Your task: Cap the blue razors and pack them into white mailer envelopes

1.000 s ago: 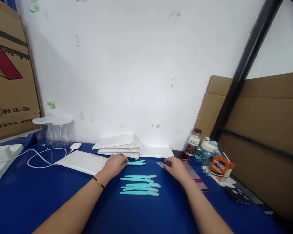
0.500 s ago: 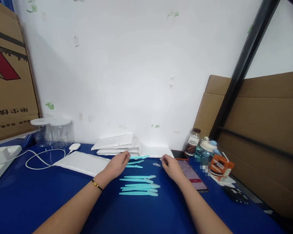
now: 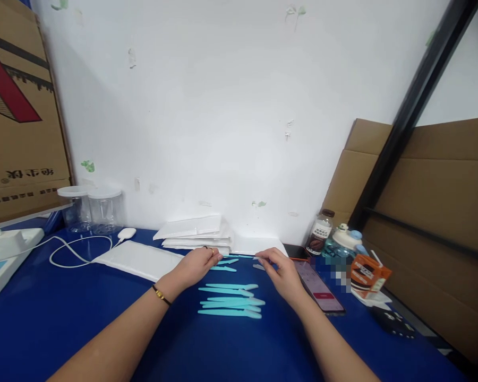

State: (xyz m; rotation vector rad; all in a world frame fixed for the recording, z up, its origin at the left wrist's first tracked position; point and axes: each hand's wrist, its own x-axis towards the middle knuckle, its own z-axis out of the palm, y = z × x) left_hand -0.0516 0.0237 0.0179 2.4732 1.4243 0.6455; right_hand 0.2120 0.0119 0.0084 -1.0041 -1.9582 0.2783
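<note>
My left hand (image 3: pixel 199 263) and my right hand (image 3: pixel 281 270) hold one thin teal plastic stick (image 3: pixel 241 257) between them, a pinch at each end, just above the blue table (image 3: pixel 63 318). Two more teal sticks (image 3: pixel 225 265) lie under it. Nearer to me is a row of several teal sticks (image 3: pixel 230 301) lying side by side. A small clear cap (image 3: pixel 258 267) lies by my right hand. My left wrist wears a dark bracelet.
White padded envelopes (image 3: pixel 193 233) are stacked at the wall, one flat envelope (image 3: pixel 139 260) to their left. A phone (image 3: pixel 318 286), bottles (image 3: pixel 321 232) and an orange carton (image 3: pixel 368 275) sit at the right. Clear jars (image 3: pixel 91 209), a white cable and a white device (image 3: pixel 3 254) are at the left.
My left hand lifted one teal stick from the far pair; my right hand left the small cap and took hold of the stick's other end. The camera tilted slightly.
</note>
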